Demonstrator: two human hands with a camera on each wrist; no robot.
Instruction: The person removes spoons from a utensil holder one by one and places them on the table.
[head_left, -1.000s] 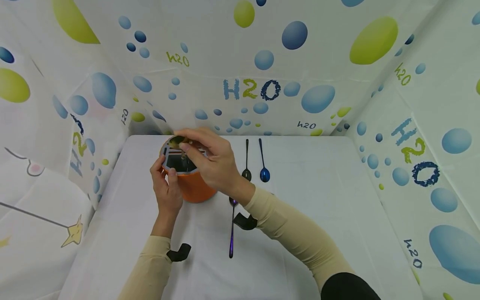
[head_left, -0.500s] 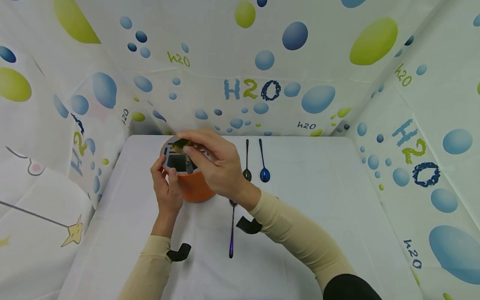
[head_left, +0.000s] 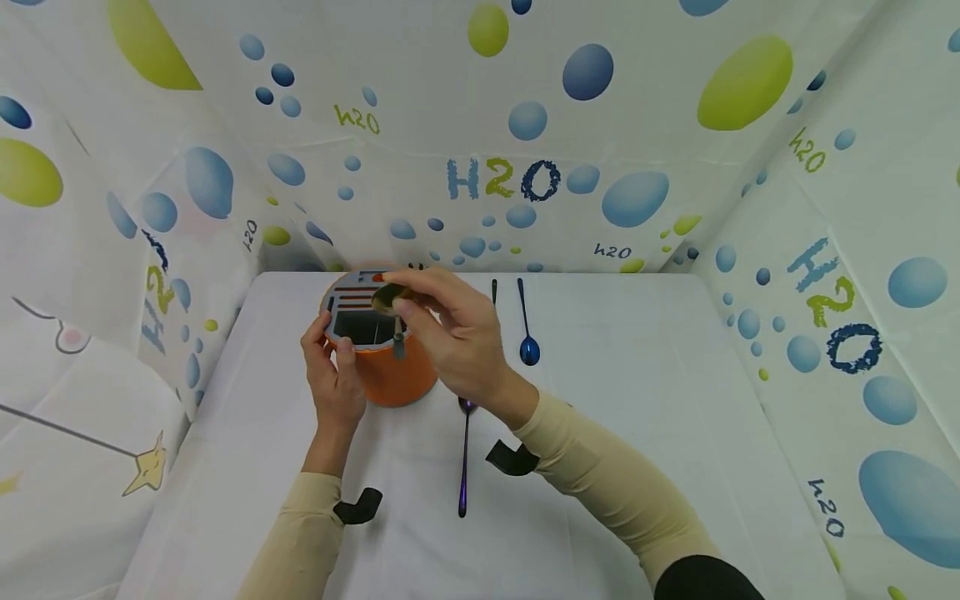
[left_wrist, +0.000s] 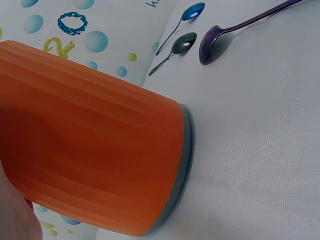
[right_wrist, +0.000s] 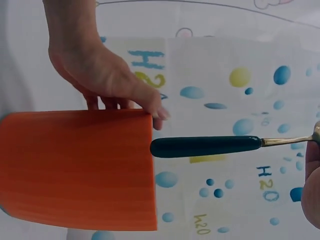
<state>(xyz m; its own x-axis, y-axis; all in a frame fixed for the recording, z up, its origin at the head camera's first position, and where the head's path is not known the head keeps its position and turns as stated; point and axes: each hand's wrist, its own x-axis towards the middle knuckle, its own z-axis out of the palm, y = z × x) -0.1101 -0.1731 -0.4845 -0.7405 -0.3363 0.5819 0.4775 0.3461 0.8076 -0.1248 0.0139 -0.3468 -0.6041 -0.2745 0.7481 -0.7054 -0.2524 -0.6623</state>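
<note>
Compared with one second ago, in the head view the right hand (head_left: 465, 333) and the spoon (head_left: 386, 297) which it pinches near the bowl have shifted to the right. The handle now hangs before the right part of the rim of the orange holder (head_left: 397, 379). The left hand (head_left: 335, 379) grips the left side of this holder, which stands on the far left part of the white table (head_left: 637, 400). Nearby lie a blue spoon (head_left: 529, 348), a purple spoon (head_left: 462, 467) and a dark spoon (head_left: 494, 290), mostly covered by the right hand. I judge the step in hand as guiding the pinched spoon at the holder's mouth. The next move calls, I think, for keeping the handle's lower end free of the rim while the left hand steadies the holder. The back curtain (head_left: 420, 100) reads "H2O" in large letters and "h2o" in small ones.

The left wrist view shows the holder's orange wall, its grey base (left_wrist: 188, 150) and the dark spoon's bowl. Of the writing, a "2" and an "O" can be read.

In the right wrist view, the dark handle (right_wrist: 210, 146) ends just at the rim; whether they touch, I cannot tell. "H2O" and "h2o" are readable again; I see no brand.
</note>
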